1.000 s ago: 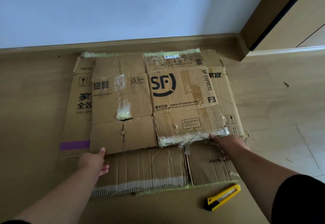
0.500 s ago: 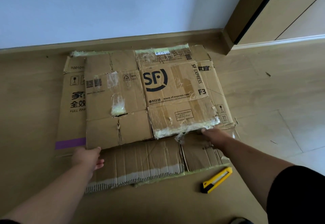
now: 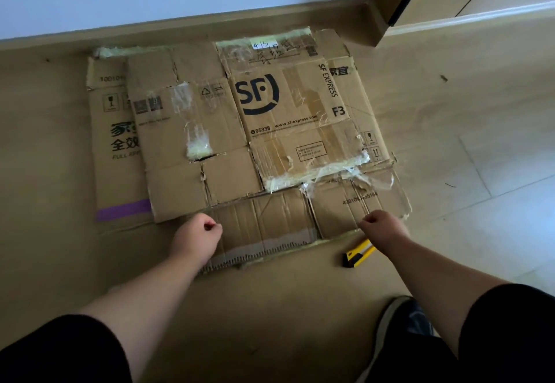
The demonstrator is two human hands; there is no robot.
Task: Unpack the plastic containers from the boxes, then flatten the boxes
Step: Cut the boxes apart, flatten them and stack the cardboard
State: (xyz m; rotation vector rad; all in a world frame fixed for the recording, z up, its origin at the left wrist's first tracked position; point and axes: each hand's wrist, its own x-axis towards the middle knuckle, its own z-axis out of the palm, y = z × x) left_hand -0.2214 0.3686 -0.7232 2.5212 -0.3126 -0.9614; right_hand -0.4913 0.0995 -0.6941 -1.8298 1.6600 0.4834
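Both hands pulled back off cardboard edges; left hand and right hand curled, holding nothing. Flattened boxes lay stacked on floor by wall. No containers visible; flattening looked finished.

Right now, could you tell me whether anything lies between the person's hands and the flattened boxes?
Nothing visible does. The left hand and right hand, both curled and holding nothing, are over the near edge of the flattened boxes. The yellow knife lies on the floor beside that edge, partly under the right wrist.
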